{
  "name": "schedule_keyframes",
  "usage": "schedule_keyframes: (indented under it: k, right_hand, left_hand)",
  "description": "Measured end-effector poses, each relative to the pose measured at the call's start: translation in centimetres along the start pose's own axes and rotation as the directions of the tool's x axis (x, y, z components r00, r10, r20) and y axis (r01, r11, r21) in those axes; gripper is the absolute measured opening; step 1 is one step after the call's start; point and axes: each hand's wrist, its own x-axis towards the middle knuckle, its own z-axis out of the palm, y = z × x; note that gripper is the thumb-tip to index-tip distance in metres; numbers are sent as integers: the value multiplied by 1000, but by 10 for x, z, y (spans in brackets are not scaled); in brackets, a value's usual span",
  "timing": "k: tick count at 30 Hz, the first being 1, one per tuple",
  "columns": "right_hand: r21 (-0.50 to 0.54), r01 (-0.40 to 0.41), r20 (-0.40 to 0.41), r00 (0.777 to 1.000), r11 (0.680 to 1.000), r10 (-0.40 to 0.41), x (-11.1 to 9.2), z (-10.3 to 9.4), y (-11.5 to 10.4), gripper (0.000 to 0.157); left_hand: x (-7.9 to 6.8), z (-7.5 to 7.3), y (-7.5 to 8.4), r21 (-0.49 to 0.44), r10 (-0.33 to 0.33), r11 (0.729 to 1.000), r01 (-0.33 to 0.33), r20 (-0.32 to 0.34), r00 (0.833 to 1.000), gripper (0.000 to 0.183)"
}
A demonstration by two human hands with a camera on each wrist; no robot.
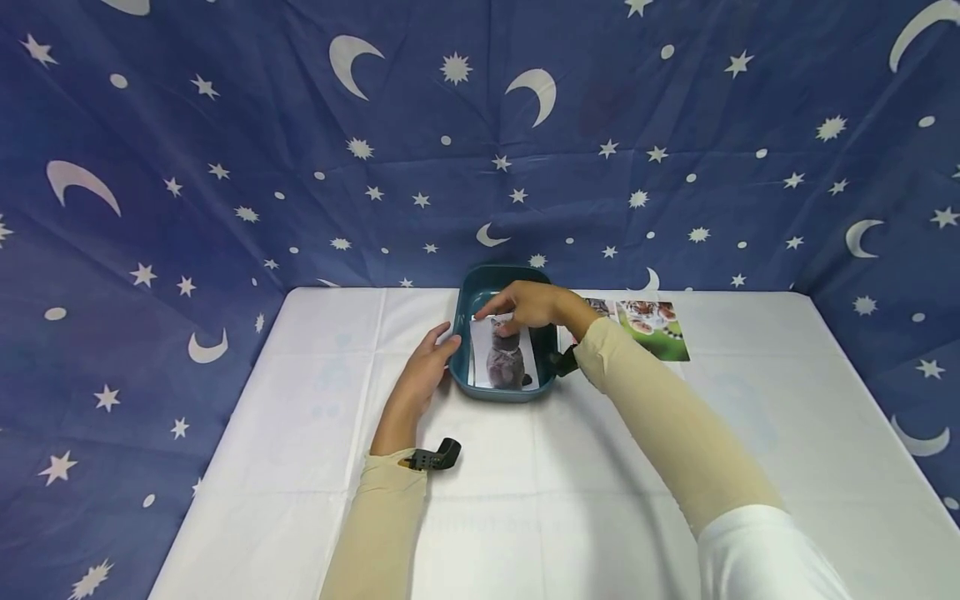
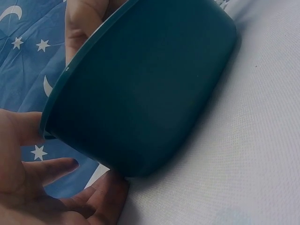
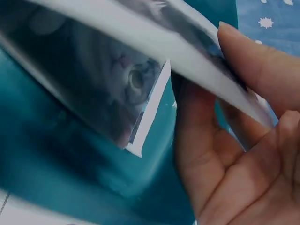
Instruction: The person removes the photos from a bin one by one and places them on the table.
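Note:
A teal plastic tub (image 1: 504,396) with rounded corners stands at the table's back edge. Inside lies a picture card showing a grey cat (image 1: 506,362), with the edge of another card at its left. My right hand (image 1: 528,304) reaches over the tub from the right. In the right wrist view its thumb and fingers pinch a picture card (image 3: 201,77), while a second cat card (image 3: 117,89) lies lower in the tub. At the tub's left side, my left hand (image 1: 423,367) touches the rim with spread fingers; in the left wrist view other fingertips (image 2: 112,187) meet its base.
To the right of the tub, a tiger picture card (image 1: 652,329) lies on the white tablecloth (image 1: 480,517), next to another picture partly hidden by my right wrist. A blue cloth with moons and stars (image 1: 420,100) hangs directly behind the table.

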Motion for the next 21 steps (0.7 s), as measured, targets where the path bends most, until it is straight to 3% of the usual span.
schedule_keyframes:
  k: [3,7,15,17,21]
  right_hand:
    - [-41,16,-37,999,999,-18,-8,1,1,52]
    - [-30,14,-152,988,999,-19,-23,0,7,53]
    - [171,37,-410,911,985,37,-70,-17,30,40]
    - [198,24,-441,895,980,67,-85,-21,38,41]
    - [271,13,-452,885,962,116,-112,-24,54,45]
  left_hand:
    - [0,0,-1,-6,7,1000,-7,3,1000,60]
    - [0,0,-1,-11,12,1000,-12,2,1000,60]
    - [0,2,0,-11,7,1000,-7,-2,1000,60]
    - [0,2,1,-12,4,1000,-4,-3,1000,60]
    - [0,1,1,-11,1,1000,-1,-3,1000,61]
